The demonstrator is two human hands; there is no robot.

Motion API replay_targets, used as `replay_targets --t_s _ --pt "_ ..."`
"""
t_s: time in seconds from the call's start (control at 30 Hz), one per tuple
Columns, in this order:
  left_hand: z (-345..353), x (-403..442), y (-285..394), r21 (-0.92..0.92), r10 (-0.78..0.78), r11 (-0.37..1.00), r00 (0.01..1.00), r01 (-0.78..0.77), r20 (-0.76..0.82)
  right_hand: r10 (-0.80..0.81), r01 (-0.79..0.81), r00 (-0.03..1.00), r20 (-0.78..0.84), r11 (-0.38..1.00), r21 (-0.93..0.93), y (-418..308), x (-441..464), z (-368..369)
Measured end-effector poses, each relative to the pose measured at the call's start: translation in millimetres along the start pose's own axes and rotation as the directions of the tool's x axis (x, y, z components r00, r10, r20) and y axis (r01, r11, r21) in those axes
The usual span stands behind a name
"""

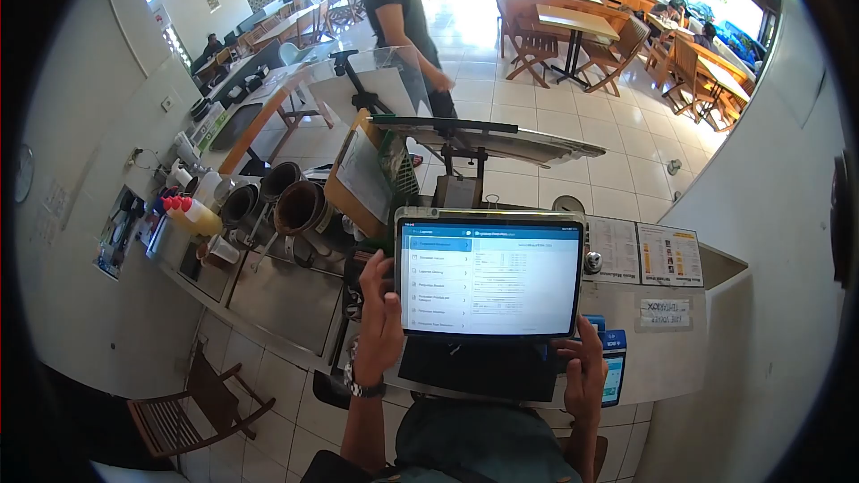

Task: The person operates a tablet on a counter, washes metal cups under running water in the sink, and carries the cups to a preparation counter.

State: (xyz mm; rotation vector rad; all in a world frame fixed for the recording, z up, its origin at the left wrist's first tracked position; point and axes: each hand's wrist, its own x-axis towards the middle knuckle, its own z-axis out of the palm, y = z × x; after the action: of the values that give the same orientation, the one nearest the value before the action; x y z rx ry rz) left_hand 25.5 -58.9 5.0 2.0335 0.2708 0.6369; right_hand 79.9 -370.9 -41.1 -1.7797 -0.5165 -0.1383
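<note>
A tablet (488, 275) in a clear-edged case stands upright at the centre, its lit screen showing a list on the left and a page of text on the right. My left hand (379, 320) is at the tablet's left edge, fingers raised and apart, with a watch on the wrist. Near the lower right corner of the tablet is my right hand (585, 365), its fingers apart. Whether either hand touches the case is hard to tell. Beside my right hand lies a blue card terminal (614, 367) with a lit screen.
Printed menus (669, 255) lie on the counter (662, 358) at the right. Dark pots (300, 207), yellow bottles (204, 215) and a clipboard (362, 165) are at the left. A person (403, 22) stands beyond the counter. A wooden chair (201, 402) is at lower left.
</note>
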Motion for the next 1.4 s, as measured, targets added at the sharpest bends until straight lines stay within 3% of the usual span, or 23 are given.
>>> replay_targets --t_s 0.07,0.13,0.27,0.37,0.53,0.6,0.63,0.7,0.83,0.9,0.97,1.03,1.13,1.27,1.4 --pt "2.4 -17.4 -6.8 -0.088 -0.042 0.995 0.999 0.043 0.012 0.007 -0.007 1.0 -0.007 1.0 -0.007 2.0 -2.6 -1.9" --pt "7.8 -36.8 -15.2 -0.472 -0.225 0.858 0.974 0.203 0.01 0.014 -0.014 1.0 -0.02 1.0 -0.018 3.1 -3.6 -3.0" --pt "9.2 -66.1 -28.7 -0.614 -0.335 0.72 0.937 0.324 0.101 0.057 -0.056 0.997 -0.052 0.998 0.007 2.9 -7.6 -5.4" --pt "9.7 -75.8 -28.1 -0.566 -0.371 0.744 0.924 0.354 0.09 0.076 -0.074 0.996 -0.051 0.997 0.038 2.1 -10.5 -4.0" --pt "9.3 -67.0 -21.2 -0.491 -0.288 0.839 0.957 0.233 -0.037 0.062 -0.059 0.997 -0.05 0.997 0.046 3.4 -12.3 -6.0" --pt "8.4 -62.0 -17.8 -0.478 -0.274 0.85 0.961 0.221 -0.045 -0.103 0.08 0.983 -0.151 0.986 -0.148 -2.7 -5.5 -0.8" --pt "8.5 -59.8 -16.1 -0.466 -0.255 0.86 0.966 0.207 -0.042 -0.108 0.087 0.983 -0.147 0.986 -0.145 -9.7 2.1 1.9" --pt "9.4 -58.0 -11.9 -0.46 -0.246 0.865 0.969 0.202 -0.037 -0.269 0.196 0.953 -0.141 0.9 -0.388 -24.3 16.4 6.2" --pt "8.9 -55.5 -5.1 -0.44 -0.256 0.868 0.967 0.229 -0.001 -0.244 0.216 0.969 -0.024 0.895 -0.389 -21.9 26.7 9.3" --pt "9.8 -49.4 -1.5 -0.351 -0.193 0.921 0.98 0.167 -0.039 -0.147 0.193 0.981 0.128 0.81 -0.554 -29.0 30.1 9.6" --pt "8.2 -36.1 0.6 -0.255 -0.134 0.961 0.988 0.111 -0.074 -0.168 0.223 0.975 0.148 0.8 -0.557 -24.2 27.9 8.4" --pt "0.0 -18.0 3.5 -0.015 0.037 0.999 0.999 -0.037 -0.034 -0.153 0.167 0.986 0.068 0.918 -0.358 -17.4 22.5 12.3" --pt "-7.7 11.4 18.2 0.044 0.021 0.999 1.0 -0.022 0.022 -0.098 0.114 0.992 0.081 0.97 -0.216 -15.5 14.0 13.7" --pt "-7.8 34.7 23.2 0.155 0.059 0.985 0.995 -0.071 0.08 -0.127 0.143 0.988 0.093 0.971 -0.191 -16.7 9.2 9.3" --pt "-2.4 44.1 23.9 0.308 0.128 0.939 0.987 -0.152 0.095 -0.047 0.064 0.993 0.109 0.984 -0.164 -17.1 3.6 7.3"
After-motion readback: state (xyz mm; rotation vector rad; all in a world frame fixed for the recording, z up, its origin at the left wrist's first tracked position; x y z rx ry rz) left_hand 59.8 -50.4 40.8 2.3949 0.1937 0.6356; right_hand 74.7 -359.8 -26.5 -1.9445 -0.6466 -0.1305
